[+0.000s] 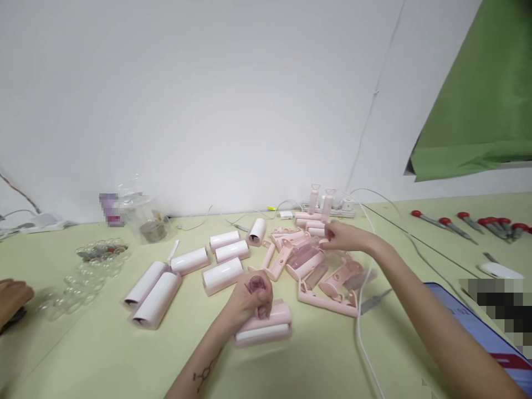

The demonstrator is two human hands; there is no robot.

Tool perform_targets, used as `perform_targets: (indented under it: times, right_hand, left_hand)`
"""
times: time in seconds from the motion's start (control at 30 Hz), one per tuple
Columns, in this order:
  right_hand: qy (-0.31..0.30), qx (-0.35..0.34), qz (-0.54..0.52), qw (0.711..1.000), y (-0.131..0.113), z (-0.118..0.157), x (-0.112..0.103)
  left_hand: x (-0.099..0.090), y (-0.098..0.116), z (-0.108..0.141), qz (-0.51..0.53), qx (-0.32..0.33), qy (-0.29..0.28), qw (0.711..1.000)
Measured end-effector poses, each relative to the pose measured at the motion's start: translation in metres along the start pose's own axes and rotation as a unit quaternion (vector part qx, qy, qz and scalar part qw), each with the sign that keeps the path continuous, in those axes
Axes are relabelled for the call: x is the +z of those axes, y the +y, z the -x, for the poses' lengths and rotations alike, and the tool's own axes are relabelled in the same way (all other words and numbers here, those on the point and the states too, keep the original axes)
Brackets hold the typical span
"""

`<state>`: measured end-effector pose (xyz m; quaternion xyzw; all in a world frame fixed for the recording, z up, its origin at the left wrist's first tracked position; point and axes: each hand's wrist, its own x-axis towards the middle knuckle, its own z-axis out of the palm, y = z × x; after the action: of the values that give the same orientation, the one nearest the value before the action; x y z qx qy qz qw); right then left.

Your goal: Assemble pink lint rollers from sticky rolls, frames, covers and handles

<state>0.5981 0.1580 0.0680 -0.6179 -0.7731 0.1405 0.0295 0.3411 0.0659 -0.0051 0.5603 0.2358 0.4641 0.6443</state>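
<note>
My left hand [254, 296] is closed around a small clear, pinkish part, above a pink-and-white casing [264, 332] lying near the front of the table. My right hand [343, 237] reaches to the back of a pile of pink parts [305, 260], its fingertips at a small pink-and-white cylinder [316, 231]; whether they grip it is hard to tell. Several white-and-pink casings [158, 299] lie to the left of the pile. Two pink bottle-like pieces [327, 206] with heart-shaped tops stand behind it.
A white cable [359, 327] runs down beside my right forearm. Red-handled tools [457, 230] and a tablet-like screen [469, 327] lie right. Clear rings [78, 282], a plastic bag [145, 216] and another person's hand [14, 299] are left. A power strip [347, 211] sits by the wall.
</note>
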Motion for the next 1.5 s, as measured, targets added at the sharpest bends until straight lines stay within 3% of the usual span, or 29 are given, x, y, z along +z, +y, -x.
perform_targets:
  times: [0.1,0.23,0.33,0.47,0.57,0.7,1.07,1.13,1.23,1.4,1.5]
  right_hand:
    - [0.062,-0.116,-0.106,0.986,-0.027,0.018,-0.007]
    - [0.032,-0.285,-0.247,0.925,-0.074,0.042,0.002]
    - [0.01,-0.349,-0.226,0.909,-0.1,0.056,0.007]
    - [-0.03,-0.412,-0.152,0.898,-0.12,0.067,-0.002]
    - [-0.031,-0.407,-0.134,0.903,-0.128,0.069,-0.008]
    - [0.001,-0.362,-0.199,0.911,-0.132,0.064,-0.004]
    - [0.103,-0.372,-0.193,0.902,-0.136,0.076,0.011]
    - [0.085,-0.381,-0.205,0.898,-0.133,0.071,0.011]
    - [0.006,-0.402,-0.224,0.888,-0.129,0.058,0.014]
    - [-0.008,-0.483,-0.253,0.838,-0.136,0.039,0.027]
    - [-0.108,-0.472,-0.259,0.835,-0.144,0.04,0.029]
  left_hand:
    - [0.0,0.002,0.002,-0.035,-0.038,0.017,0.999]
    - [0.0,-0.001,0.0,-0.028,-0.037,0.02,0.999]
    - [0.0,-0.005,-0.005,-0.011,-0.016,0.015,1.0]
    - [0.003,-0.005,-0.007,-0.012,0.007,0.015,1.0]
    - [0.006,-0.001,-0.006,-0.016,0.02,0.008,1.0]
    - [0.009,0.001,-0.006,-0.015,0.035,0.002,0.999]
    - [0.003,0.0,-0.006,-0.019,0.011,-0.018,1.0]
    - [0.001,0.0,-0.006,-0.015,0.006,-0.028,0.999]
    - [-0.003,-0.003,-0.006,-0.018,0.001,-0.043,0.999]
    - [-0.007,-0.006,-0.004,-0.035,-0.006,-0.05,0.998]
    - [-0.008,-0.006,-0.003,-0.034,-0.014,-0.051,0.998]
